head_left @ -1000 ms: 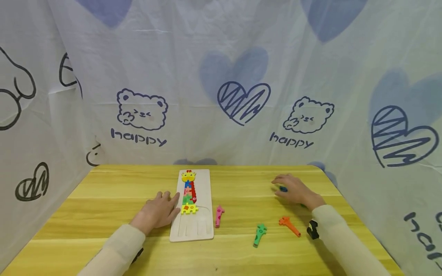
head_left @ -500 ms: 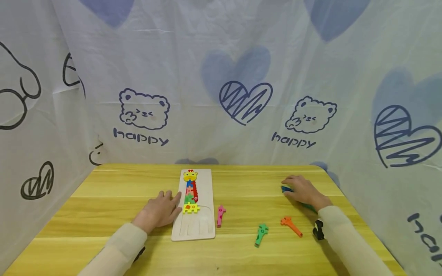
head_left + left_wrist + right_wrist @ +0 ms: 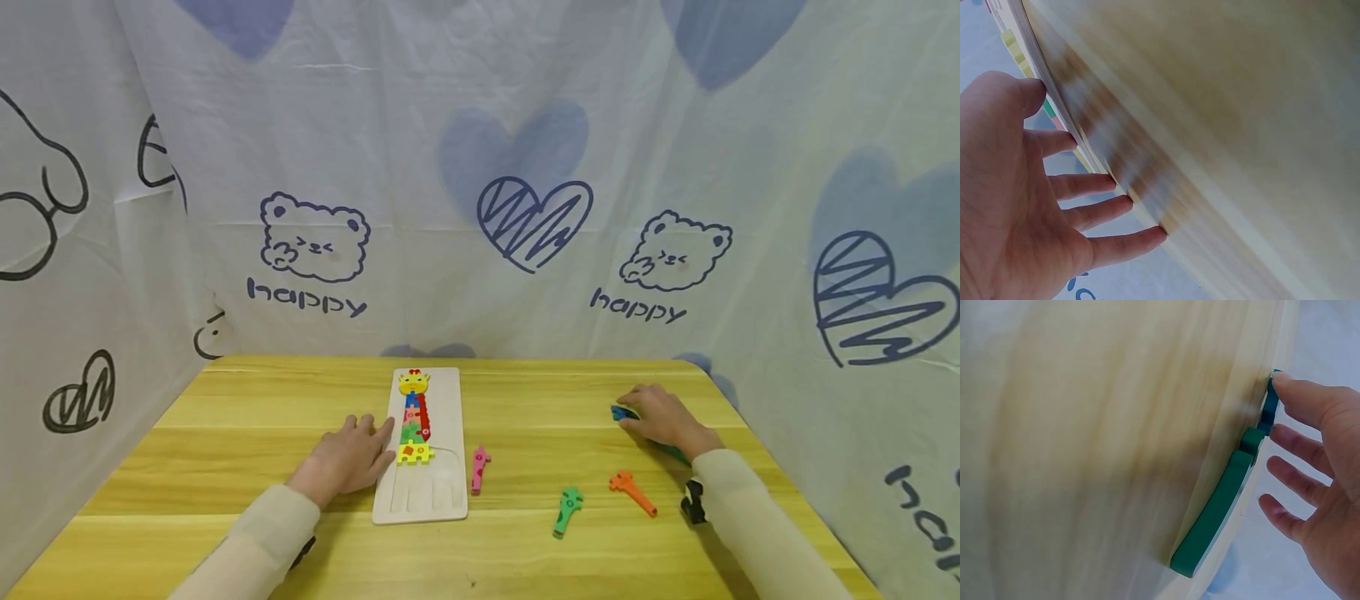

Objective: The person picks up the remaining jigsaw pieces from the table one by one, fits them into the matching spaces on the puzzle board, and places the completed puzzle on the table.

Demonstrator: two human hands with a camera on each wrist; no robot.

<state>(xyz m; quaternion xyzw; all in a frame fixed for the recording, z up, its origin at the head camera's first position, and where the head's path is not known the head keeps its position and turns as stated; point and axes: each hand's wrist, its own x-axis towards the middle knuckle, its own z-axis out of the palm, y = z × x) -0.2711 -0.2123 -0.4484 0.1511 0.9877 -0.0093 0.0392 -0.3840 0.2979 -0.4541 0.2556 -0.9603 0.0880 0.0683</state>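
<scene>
Your right hand [image 3: 663, 418] is pinching the blue piece [image 3: 620, 413] over on the right side of the desk [image 3: 525, 425], dark green piece [image 3: 1213, 512] right by it. Your left hand [image 3: 347, 458] is spread, fingers at the giraffe board's [image 3: 448, 408] left edge, pink piece [image 3: 479, 472] just off its right.

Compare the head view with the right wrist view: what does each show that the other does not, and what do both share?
Only the head view: the giraffe board, the left hand at its edge, the pink piece, small green piece, orange piece and bear drawings.

Only the right wrist view: the palm side of the right hand, and the long side of the dark green piece, mostly covered in the head view.

Both: the right hand, the blue piece it pinches, part of the dark green piece, the wooden tabletop.
</scene>
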